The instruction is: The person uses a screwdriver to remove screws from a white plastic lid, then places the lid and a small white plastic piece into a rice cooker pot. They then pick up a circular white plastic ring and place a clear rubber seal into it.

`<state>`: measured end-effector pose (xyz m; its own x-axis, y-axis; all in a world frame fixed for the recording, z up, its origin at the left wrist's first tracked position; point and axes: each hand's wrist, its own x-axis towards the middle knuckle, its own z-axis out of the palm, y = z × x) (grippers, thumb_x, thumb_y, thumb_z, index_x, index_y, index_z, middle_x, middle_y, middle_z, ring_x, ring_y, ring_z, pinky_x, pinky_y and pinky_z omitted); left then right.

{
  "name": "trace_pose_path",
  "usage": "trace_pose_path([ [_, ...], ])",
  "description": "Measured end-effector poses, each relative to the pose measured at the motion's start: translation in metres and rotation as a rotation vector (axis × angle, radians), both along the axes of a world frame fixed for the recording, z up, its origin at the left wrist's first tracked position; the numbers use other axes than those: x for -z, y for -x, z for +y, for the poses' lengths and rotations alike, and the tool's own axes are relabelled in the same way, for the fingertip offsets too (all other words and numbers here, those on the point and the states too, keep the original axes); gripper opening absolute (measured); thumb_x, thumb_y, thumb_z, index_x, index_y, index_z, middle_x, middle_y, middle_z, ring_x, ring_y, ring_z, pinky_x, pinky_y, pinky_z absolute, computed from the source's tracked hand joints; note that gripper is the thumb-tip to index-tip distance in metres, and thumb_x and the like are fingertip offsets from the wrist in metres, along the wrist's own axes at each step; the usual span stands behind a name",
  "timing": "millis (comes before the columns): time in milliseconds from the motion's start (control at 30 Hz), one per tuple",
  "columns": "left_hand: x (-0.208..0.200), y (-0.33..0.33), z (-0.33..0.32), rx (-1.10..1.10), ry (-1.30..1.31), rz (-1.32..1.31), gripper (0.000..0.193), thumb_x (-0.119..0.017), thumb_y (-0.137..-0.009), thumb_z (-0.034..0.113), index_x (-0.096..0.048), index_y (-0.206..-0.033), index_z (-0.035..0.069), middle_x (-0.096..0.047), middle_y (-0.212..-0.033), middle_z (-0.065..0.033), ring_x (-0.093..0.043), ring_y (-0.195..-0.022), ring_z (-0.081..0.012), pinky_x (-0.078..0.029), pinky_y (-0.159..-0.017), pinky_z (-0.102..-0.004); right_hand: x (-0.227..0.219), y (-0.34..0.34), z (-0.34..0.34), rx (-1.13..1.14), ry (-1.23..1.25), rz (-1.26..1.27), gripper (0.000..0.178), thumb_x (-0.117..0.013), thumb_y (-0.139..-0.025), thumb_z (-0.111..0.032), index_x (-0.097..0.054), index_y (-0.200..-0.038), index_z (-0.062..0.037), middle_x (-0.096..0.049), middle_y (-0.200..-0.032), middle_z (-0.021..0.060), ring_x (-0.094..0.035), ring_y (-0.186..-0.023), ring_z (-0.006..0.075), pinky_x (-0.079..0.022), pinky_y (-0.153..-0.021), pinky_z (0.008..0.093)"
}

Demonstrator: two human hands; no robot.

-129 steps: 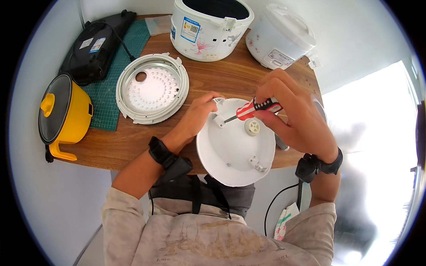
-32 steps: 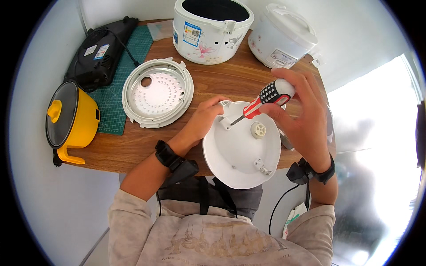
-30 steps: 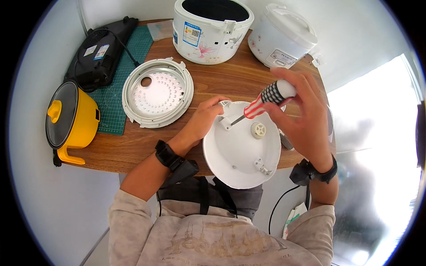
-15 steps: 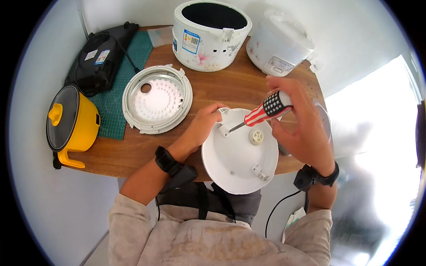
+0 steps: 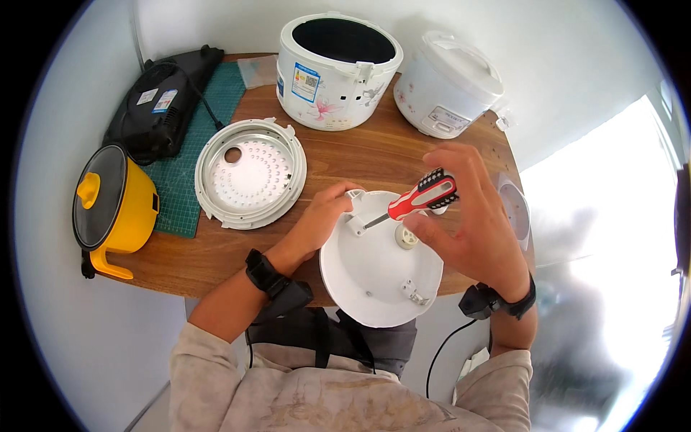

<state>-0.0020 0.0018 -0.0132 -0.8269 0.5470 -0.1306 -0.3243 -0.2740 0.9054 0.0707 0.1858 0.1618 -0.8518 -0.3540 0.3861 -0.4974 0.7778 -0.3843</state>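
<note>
Two brackets still on cover, inner lid off to its left; your left hand pinches cover, right hand grips screwdriver.

There are two hands, one screwdriver, two white cookers, one yellow pot

On my head feed, the right hand holds a tilted screwdriver inside a white cover the left hand grips.
</note>
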Motion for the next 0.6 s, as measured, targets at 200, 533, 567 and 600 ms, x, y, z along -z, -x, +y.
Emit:
trace_pose_path([
  [200, 0.002, -0.001, -0.001, 0.016, -0.031, -0.021, 0.034, -0.048, -0.090, 0.011, -0.063, -0.118, 0.000, -0.068, -0.104, -0.0076, -0.064, -0.092, -0.0129, -0.053, -0.080, -0.0284, -0.003, -0.005, -0.004, 0.096, 0.083, -0.107, 0.045, -0.075, -0.082, -0.005, -0.051, -0.120, -0.0052, -0.057, -0.109, 0.0129, -0.065, -0.093, 0.0293, -0.053, -0.079, 0.0386],
  [533, -0.001, 0.000, -0.001, 0.018, 0.003, 0.000, 0.039, -0.047, -0.085, 0.010, -0.061, -0.121, 0.000, -0.067, -0.105, -0.0100, -0.065, -0.094, -0.0162, -0.054, -0.085, -0.0309, 0.001, -0.006, 0.009, 0.097, 0.041, -0.100, 0.047, -0.075, -0.079, -0.003, -0.052, -0.120, -0.0069, -0.059, -0.115, 0.0137, -0.064, -0.093, 0.0288, -0.053, -0.077, 0.0350],
  [567, -0.002, 0.000, -0.001, 0.023, 0.012, 0.005, 0.039, -0.047, -0.086, 0.010, -0.061, -0.121, 0.000, -0.067, -0.105, -0.0100, -0.065, -0.093, -0.0160, -0.053, -0.084, -0.0307, 0.000, -0.007, 0.009, 0.080, 0.106, -0.115, 0.047, -0.076, -0.080, -0.004, -0.052, -0.121, -0.0070, -0.060, -0.114, 0.0138, -0.065, -0.091, 0.0293, -0.054, -0.076, 0.0351],
  [600, -0.002, 0.000, -0.001, 0.028, 0.021, 0.010, 0.039, -0.046, -0.086, 0.010, -0.061, -0.121, 0.000, -0.067, -0.105, -0.0100, -0.065, -0.093, -0.0159, -0.053, -0.084, -0.0305, 0.000, -0.008, 0.008, 0.055, 0.091, -0.066, 0.046, -0.076, -0.080, -0.003, -0.053, -0.120, -0.0068, -0.061, -0.113, 0.0137, -0.065, -0.091, 0.0294, -0.054, -0.076, 0.0355],
])
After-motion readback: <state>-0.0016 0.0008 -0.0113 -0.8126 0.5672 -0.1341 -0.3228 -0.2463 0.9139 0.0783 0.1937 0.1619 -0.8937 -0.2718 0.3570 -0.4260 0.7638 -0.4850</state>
